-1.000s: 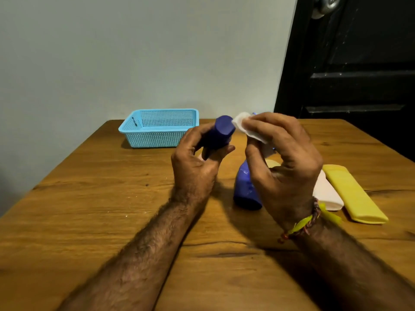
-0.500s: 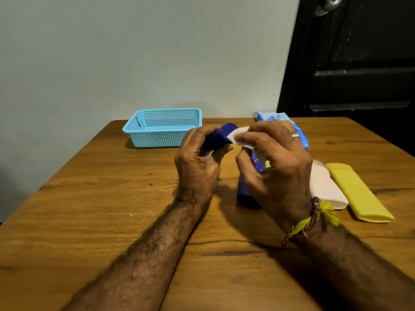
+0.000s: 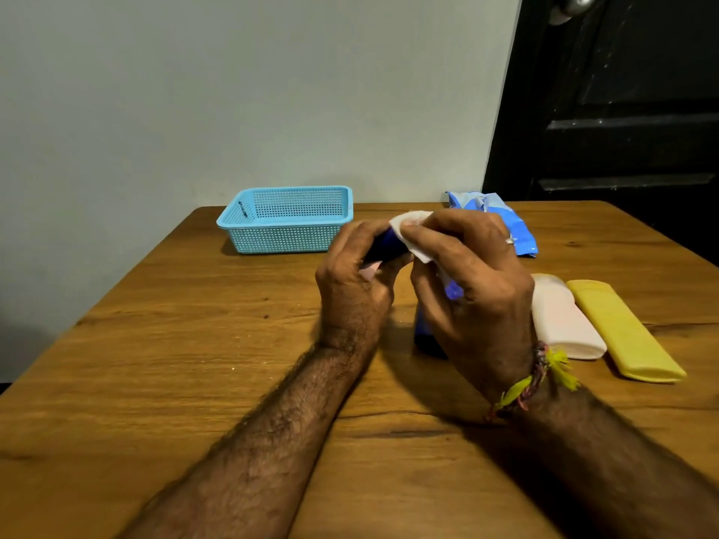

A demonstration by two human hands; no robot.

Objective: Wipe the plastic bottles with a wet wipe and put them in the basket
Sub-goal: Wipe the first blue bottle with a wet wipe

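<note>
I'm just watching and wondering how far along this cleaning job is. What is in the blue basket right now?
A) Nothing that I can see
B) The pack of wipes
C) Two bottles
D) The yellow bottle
A: the blue basket shows only its mesh walls, while the yellow bottle and white bottle lie on the table and the wipes pack sits behind the hands.

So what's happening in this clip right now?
A person at a wooden table is cleaning a bottle. The left hand grips a dark blue bottle, and the right hand presses a white wet wipe against it. A pink bottle and a yellow bottle lie at the right. No bottle shows in the blue basket.
</note>
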